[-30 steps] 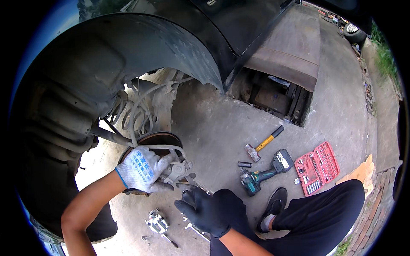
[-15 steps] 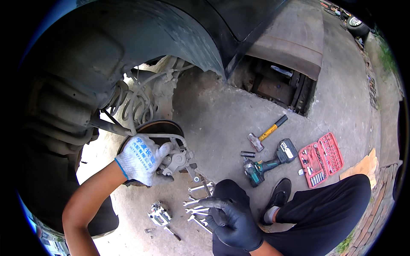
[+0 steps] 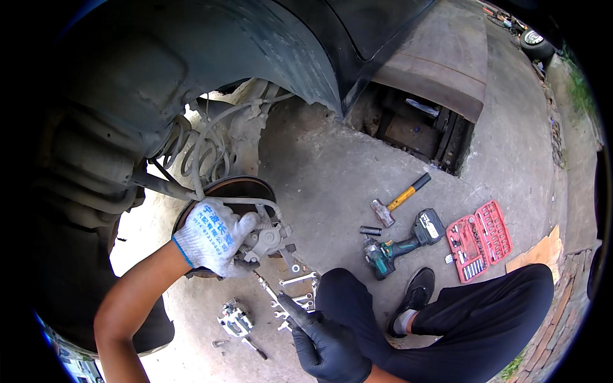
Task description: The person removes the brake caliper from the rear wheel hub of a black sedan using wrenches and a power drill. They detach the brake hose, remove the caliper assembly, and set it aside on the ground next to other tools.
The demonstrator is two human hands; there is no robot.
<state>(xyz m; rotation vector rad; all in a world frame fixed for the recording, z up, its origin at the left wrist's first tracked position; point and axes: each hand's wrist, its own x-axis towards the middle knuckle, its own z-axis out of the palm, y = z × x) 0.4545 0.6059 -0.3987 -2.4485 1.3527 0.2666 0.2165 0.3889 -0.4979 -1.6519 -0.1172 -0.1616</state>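
Observation:
My left hand (image 3: 214, 239), in a white knit glove with a blue cuff, is closed round the side of a grey brake caliper (image 3: 269, 240). The caliper sits at the edge of a rusty brake disc (image 3: 239, 189), under the car's wheel arch. In a black glove, my right hand (image 3: 332, 348) grips a slim tool with a shiny metal shaft (image 3: 268, 286). Its tip points up at the caliper's lower edge, beside my left fingertips; whether they touch I cannot tell. The tool's grip is mostly hidden by my fingers.
Several wrenches (image 3: 299, 279) lie by my knee, left of which is a silver caliper-like part (image 3: 235, 318). Further right are a hammer (image 3: 401, 199), a cordless impact wrench (image 3: 396, 249) and a red socket set (image 3: 479, 241). A pit opening (image 3: 415, 131) lies beyond.
My right hand has moved down and left and turned, so the tool's shaft now reaches toward the caliper. My left hand keeps its hold.

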